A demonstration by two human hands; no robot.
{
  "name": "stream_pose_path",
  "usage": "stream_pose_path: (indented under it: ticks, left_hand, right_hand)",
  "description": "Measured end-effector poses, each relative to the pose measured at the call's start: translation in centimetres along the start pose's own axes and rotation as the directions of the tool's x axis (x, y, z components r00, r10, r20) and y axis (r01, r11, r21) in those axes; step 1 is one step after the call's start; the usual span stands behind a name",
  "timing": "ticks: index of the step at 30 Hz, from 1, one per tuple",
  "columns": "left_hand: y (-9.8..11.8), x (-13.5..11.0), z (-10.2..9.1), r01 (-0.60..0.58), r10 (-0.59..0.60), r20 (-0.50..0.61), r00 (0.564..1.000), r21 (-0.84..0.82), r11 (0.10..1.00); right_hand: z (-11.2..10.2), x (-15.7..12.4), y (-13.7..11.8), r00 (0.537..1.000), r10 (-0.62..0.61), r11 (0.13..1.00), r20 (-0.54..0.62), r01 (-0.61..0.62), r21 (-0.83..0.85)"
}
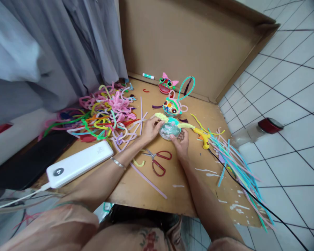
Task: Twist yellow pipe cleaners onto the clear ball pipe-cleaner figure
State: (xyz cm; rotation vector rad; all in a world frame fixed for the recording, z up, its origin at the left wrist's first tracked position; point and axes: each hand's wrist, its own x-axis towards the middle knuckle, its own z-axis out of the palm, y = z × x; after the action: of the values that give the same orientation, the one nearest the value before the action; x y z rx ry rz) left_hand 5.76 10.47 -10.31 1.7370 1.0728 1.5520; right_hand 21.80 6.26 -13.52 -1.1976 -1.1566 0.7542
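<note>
Between both hands is a clear, greenish ball (pixel 170 131) with turquoise fuzzy stem on its top. My left hand (pixel 152 129) is closed at its left side, with the thumb against it. A bunched pale yellow fuzzy piece (pixel 161 116) sits at the upper left of the ball, by my left fingertips. From its right side a pale yellow strip (pixel 186 126) sticks out towards the yellow glue gun (pixel 204 138). My right hand (pixel 182 142) grips the lower right of the ball, thumb in front. Red-handled scissors (pixel 159 163) lie open just below the hands.
Two decorated animal heads (pixel 172 107) stand behind the ball. A tangled heap of pipe cleaners (pixel 107 111) covers the left, near a white power bank (pixel 80 164). Long straight pipe cleaners (pixel 235 170) and the glue gun's black cord (pixel 240 181) lie right. A glue stick (pixel 148 76) is at the back.
</note>
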Motion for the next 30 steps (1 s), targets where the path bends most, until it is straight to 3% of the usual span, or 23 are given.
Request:
stream_pose_path:
  ticks: [18, 23, 28, 30]
  left_hand:
    - [-0.5, -0.2, 0.2, 0.075, -0.075, -0.049, 0.996, -0.003, 0.997]
    - [-0.4, -0.2, 0.3, 0.027, -0.027, 0.008, 1.0, -0.058, 0.998]
    - [-1.2, 0.0, 0.4, 0.152, -0.161, -0.074, 0.984, -0.118, 0.981]
    - [-1.3, 0.0, 0.4, 0.179, -0.189, -0.057, 0.98, -0.146, 0.973]
  right_hand:
    - [-0.2, -0.1, -0.2, 0.999, -0.019, 0.999, 0.042, 0.018, 0.032]
    - [0.1, -0.1, -0.6, 0.999, 0.025, 1.0, 0.02, -0.026, 0.016]
    - [0.0, 0.1, -0.3, 0.999, 0.035, 0.997, 0.017, -0.036, 0.063]
    - [-0.1, 0.2, -0.1, 0.999, 0.038, 0.996, 0.018, -0.039, 0.078]
